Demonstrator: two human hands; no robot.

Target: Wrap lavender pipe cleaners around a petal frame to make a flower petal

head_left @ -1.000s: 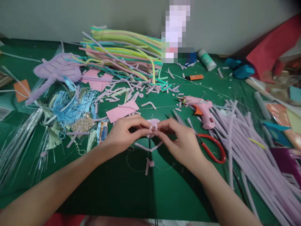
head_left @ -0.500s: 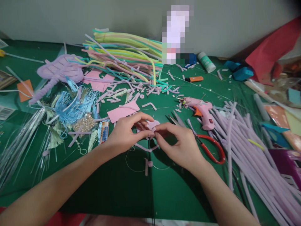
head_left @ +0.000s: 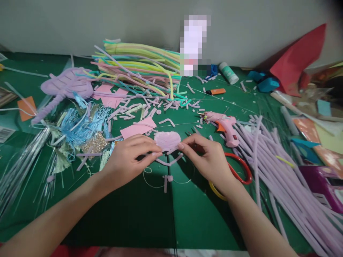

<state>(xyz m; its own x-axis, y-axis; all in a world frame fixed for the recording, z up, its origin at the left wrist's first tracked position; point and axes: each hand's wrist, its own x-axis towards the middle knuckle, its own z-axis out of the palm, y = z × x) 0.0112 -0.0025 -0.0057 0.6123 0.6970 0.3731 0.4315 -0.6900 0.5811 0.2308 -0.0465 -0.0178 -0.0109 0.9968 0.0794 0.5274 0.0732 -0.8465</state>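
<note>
Left hand [head_left: 125,160] and right hand [head_left: 210,159] each have fingers clamped on opposite edges of a pink shell [head_left: 167,140], above the green worktop [head_left: 128,210]. Glue gun [head_left: 223,125] near.

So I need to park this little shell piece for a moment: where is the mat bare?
Bare green mat lies between the forearms, below the left hand and right hand. Crowded: tinsel left, lilac stems right, cut scraps beyond.

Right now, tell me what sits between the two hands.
In the head view, a pink shell-shaped piece sits between the left hand and right hand, pinched by both.
</note>
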